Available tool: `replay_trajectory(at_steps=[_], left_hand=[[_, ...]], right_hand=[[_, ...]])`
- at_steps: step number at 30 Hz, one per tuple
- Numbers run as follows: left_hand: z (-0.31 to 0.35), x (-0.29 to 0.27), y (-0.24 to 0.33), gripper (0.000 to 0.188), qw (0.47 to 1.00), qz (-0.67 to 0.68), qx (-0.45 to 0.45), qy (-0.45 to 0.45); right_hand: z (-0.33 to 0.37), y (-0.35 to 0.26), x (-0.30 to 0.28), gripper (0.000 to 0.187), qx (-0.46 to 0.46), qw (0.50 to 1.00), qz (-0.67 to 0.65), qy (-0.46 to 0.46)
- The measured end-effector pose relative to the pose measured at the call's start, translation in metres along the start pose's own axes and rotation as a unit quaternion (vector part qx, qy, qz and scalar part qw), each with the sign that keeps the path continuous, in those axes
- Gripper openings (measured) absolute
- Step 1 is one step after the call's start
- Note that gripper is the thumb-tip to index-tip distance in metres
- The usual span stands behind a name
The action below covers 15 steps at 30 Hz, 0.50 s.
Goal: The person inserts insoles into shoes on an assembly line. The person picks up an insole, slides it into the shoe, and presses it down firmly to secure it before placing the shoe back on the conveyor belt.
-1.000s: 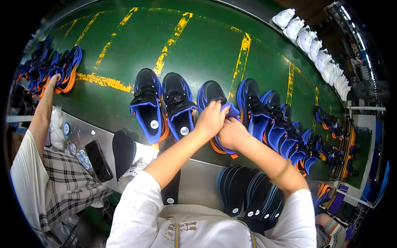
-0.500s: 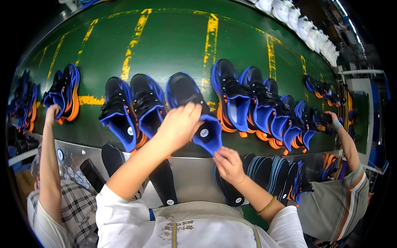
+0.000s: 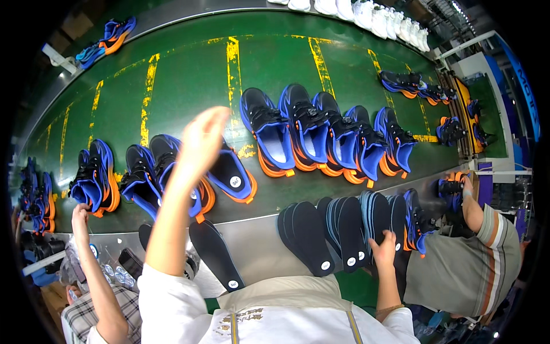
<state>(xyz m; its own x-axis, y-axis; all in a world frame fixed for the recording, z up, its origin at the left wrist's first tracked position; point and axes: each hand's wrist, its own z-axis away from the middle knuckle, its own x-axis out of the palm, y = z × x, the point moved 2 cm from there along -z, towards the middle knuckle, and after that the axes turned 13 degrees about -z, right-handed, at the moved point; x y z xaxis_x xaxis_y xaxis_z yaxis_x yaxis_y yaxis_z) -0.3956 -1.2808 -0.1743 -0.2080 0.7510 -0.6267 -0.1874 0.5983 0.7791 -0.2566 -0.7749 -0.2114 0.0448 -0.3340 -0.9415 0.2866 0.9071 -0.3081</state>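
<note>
My left hand (image 3: 207,137), smeared by motion, is raised over the green conveyor belt, just above a black and blue sneaker (image 3: 234,172) with an orange sole. A round white sticker shows inside that sneaker, and my arm hides its toe. Low on the right, my right hand (image 3: 385,247) is at a bundle of dark insoles with blue edges (image 3: 369,215), thumb apart from the fingers. Beside it lie more black insoles (image 3: 345,229) and a fanned pile (image 3: 305,235). Another black insole (image 3: 216,252) rests on the metal ledge near my left forearm.
Several matching sneakers (image 3: 269,129) line the belt (image 3: 189,74) on both sides of my arm. A co-worker's hand (image 3: 80,215) touches sneakers at left. Another co-worker's hand (image 3: 467,186) is at right. White shoes (image 3: 364,17) stand along the far edge.
My left hand has left the sneaker and risen away from it. My right hand has let go of the sneaker's heel and moved right to the insoles. The view has shifted.
</note>
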Motion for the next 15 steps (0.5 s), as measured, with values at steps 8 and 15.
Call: replay_trajectory(at_steps=[8, 15], left_hand=[[-0.026, 0.086, 0.006, 0.051, 0.921, -0.352, 0.163, 0.025], [-0.028, 0.078, 0.004, 0.05, 0.969, -0.203, 0.086, -0.112]], right_hand=[[-0.024, 0.028, -0.035, 0.038, 0.037, 0.959, -0.266, 0.092], [-0.073, -0.208, -0.077, 0.013, -0.132, 0.831, -0.463, -0.279]])
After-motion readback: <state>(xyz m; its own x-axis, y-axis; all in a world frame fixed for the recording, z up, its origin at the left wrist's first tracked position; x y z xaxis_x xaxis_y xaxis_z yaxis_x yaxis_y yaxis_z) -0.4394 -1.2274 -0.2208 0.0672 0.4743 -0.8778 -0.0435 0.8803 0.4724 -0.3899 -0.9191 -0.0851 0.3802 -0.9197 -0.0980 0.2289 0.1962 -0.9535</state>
